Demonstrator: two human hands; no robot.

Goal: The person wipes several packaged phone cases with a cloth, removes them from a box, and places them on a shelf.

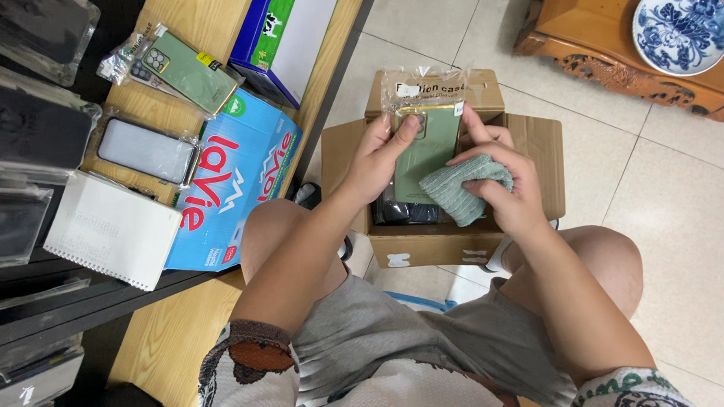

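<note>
The left hand [376, 158] pinches a green phone case in clear plastic wrap [424, 140], steadying it upright over the open cardboard box [539, 151]. At its five o'clock, the right hand [504, 185] closes on a folded grey-green cloth [463, 189], pressed against the wrap.

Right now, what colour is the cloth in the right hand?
Grey-green folded cloth, head view.

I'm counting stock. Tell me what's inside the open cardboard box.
Inside the cardboard box, only some dark packaged items show at the bottom left. The left hand, right hand, green phone case and green cloth cover the rest.
</note>
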